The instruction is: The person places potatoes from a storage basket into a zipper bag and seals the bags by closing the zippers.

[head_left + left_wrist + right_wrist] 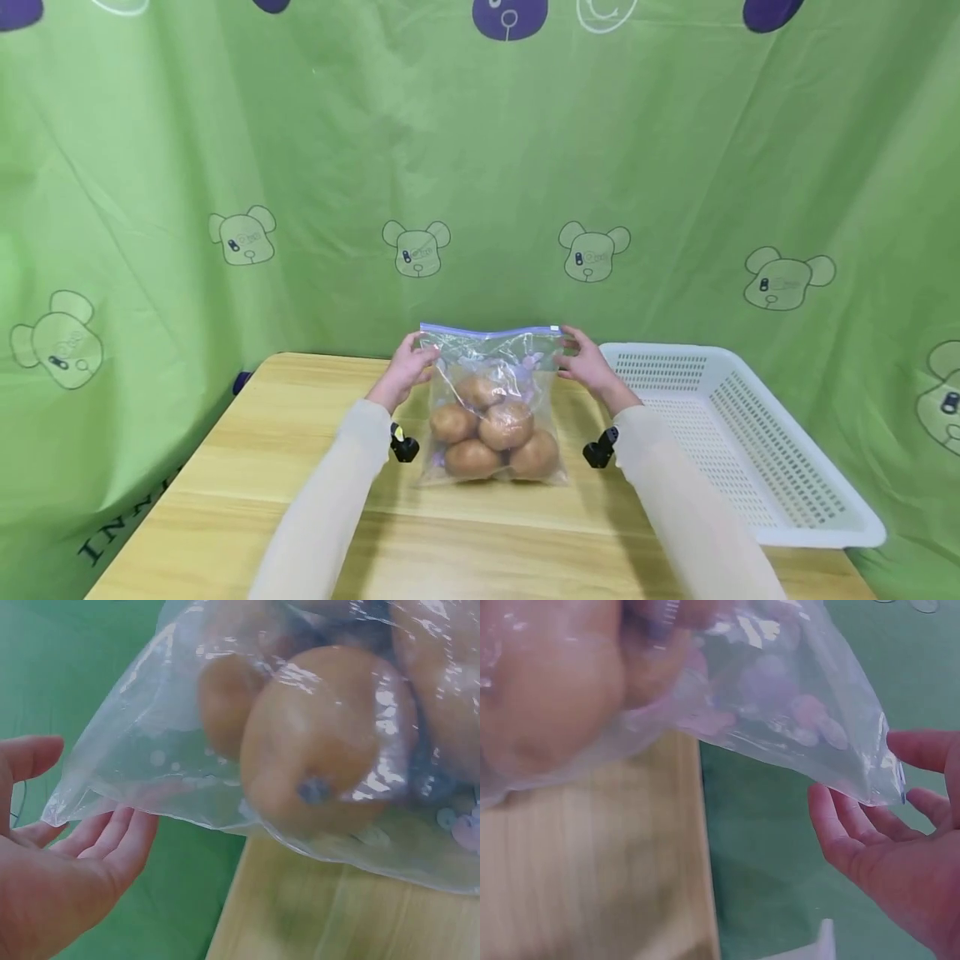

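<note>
A clear zip bag [487, 354] with a blue-purple zip strip stands upright on the table, holding several brown potatoes [506, 425]. Its strip runs straight across the top, with a white slider [555, 328] at the right end. My left hand [409, 367] is at the bag's upper left corner; in the left wrist view its fingers [124, 840] lie behind the plastic while the thumb stays apart from it. At the opposite corner is my right hand [588, 367], its thumb [922, 748] right at the bag's edge and its fingers loosely spread behind the plastic.
A white plastic basket [817, 454] with slotted walls stands to the right, near my right forearm. The wooden table [270, 433] ends at a back edge just behind the bag. A green curtain [487, 150] with bear prints hangs behind.
</note>
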The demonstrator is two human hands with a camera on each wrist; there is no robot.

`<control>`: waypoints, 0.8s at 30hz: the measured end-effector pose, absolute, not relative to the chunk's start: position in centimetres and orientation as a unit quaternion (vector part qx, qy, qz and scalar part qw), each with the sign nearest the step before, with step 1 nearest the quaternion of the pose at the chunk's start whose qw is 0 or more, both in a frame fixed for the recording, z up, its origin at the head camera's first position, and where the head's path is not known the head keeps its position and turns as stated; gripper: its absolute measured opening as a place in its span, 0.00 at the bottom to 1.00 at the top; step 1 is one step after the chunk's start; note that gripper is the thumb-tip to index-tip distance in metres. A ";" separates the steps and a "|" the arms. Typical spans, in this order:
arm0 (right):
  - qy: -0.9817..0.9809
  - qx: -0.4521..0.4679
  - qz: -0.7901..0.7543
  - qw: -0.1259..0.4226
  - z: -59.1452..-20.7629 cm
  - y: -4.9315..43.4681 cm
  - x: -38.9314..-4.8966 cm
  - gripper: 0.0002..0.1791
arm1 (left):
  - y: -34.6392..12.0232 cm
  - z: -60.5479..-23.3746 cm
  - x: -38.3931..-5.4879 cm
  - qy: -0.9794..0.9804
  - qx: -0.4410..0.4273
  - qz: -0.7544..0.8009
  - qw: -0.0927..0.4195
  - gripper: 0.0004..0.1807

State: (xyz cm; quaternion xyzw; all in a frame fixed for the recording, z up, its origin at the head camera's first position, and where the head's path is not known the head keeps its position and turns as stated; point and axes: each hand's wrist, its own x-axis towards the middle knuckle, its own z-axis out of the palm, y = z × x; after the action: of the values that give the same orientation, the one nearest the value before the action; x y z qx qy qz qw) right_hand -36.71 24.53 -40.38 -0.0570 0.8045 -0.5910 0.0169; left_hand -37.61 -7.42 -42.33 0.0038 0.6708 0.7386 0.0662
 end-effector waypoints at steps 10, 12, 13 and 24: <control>0.833 -0.073 -0.546 0.042 -42.6 23.0 -36.5 0.38 | -7.5 -43.9 -37.2 0.684 0.007 0.721 0.115 0.38; 0.833 -0.075 -0.545 0.048 -42.7 22.7 -36.5 0.37 | -7.7 -44.1 -37.0 0.698 0.002 0.705 0.127 0.40; 0.836 -0.076 -0.541 0.049 -42.7 22.6 -36.4 0.36 | -7.8 -44.1 -37.0 0.701 0.002 0.700 0.132 0.41; 0.915 -0.078 -0.397 0.001 -42.0 23.0 -34.7 0.36 | -8.8 -44.1 -36.2 0.745 0.007 0.654 0.132 0.44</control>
State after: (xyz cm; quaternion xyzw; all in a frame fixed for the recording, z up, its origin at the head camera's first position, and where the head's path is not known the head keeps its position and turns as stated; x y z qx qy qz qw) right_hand -34.71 22.99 -42.01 -0.0777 0.9146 -0.3968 0.0015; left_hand -36.24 -8.80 -44.15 0.0068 0.7452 0.6537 0.1315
